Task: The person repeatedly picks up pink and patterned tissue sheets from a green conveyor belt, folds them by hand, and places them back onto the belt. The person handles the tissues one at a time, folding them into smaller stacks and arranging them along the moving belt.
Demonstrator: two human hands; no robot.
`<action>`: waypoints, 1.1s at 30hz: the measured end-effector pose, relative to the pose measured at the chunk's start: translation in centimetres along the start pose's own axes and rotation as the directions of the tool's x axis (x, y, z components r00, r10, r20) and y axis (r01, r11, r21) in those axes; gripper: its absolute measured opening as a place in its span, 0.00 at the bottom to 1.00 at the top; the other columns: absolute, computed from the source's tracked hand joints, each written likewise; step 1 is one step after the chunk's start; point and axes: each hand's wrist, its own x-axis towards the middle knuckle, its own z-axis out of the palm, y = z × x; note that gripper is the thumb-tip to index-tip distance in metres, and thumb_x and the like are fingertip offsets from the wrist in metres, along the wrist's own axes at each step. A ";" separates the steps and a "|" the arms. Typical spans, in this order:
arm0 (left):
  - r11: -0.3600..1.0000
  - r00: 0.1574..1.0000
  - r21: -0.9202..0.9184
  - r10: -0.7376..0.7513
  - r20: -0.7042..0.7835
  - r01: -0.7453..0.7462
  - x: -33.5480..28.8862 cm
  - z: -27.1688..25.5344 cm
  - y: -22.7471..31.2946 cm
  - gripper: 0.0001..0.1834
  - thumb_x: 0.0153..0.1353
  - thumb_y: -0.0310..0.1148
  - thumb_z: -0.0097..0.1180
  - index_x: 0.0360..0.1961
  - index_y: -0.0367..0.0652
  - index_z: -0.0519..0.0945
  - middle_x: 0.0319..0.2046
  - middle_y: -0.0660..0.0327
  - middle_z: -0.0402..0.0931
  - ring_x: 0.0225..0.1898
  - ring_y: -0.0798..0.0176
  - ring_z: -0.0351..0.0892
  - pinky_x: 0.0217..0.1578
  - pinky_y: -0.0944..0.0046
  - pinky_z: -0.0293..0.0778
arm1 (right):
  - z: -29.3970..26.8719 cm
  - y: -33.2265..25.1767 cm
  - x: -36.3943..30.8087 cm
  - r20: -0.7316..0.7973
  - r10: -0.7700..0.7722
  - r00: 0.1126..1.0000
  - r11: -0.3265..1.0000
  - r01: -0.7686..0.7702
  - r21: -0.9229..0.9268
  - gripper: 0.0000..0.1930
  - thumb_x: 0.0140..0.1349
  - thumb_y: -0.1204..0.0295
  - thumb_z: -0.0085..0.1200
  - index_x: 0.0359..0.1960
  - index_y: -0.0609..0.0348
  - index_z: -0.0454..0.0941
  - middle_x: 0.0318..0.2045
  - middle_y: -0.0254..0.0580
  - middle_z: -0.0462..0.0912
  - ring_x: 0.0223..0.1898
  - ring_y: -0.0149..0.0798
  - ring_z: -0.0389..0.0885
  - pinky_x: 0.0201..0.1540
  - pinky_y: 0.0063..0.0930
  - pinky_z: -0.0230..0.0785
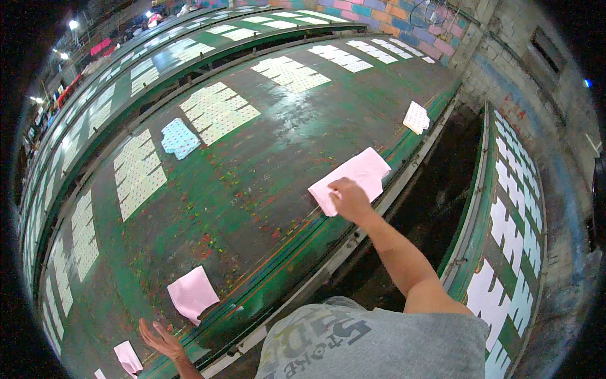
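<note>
A long pink cut fabric piece [361, 172] lies near the front edge of the green printing table. My right hand [348, 199] is over its near left part, the fingers curled together against the cloth; the fingertips are partly hidden. My left hand [161, 340] is held at the table's near edge with its fingers apart and nothing in it. Just beyond it lies a smaller pink fabric piece [193, 294]. Another pink piece [128, 357] rests to the left of that hand.
Rows of white dotted fabric panels [218, 112] lie along the table [252, 208]. A light blue dotted piece [180, 138] sits among them, and a white dotted piece [416, 117] lies at the right edge. A dark gap separates a second table [478, 208] with white pieces on the right.
</note>
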 end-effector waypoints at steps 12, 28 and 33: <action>0.899 0.991 -0.433 -0.003 0.137 0.063 -4.1 5.4 31.0 0.25 0.75 0.28 0.55 0.70 0.35 0.72 0.69 0.47 0.72 0.71 0.43 0.70 0.72 0.45 0.62 | -5.6 26.9 4.5 0.043 0.654 0.755 0.755 -0.647 -0.111 0.27 0.65 0.46 0.62 0.43 0.63 0.87 0.41 0.58 0.89 0.46 0.58 0.88 0.52 0.51 0.78; 0.881 0.905 -0.471 0.165 0.393 0.044 -8.6 9.9 48.6 0.20 0.60 0.21 0.67 0.54 0.40 0.83 0.55 0.51 0.84 0.59 0.46 0.82 0.64 0.49 0.73 | -6.0 23.9 6.0 0.431 0.401 0.809 0.535 -0.588 0.607 0.20 0.52 0.65 0.75 0.42 0.65 0.85 0.35 0.37 0.88 0.35 0.31 0.83 0.39 0.31 0.75; 0.776 0.836 -0.550 0.055 0.546 0.308 -8.9 12.6 50.3 0.20 0.66 0.26 0.66 0.59 0.39 0.82 0.56 0.52 0.84 0.59 0.50 0.83 0.64 0.51 0.74 | -8.7 15.3 7.2 0.441 0.250 0.862 0.349 -0.505 0.790 0.14 0.52 0.72 0.74 0.38 0.58 0.82 0.35 0.37 0.87 0.36 0.29 0.83 0.41 0.29 0.76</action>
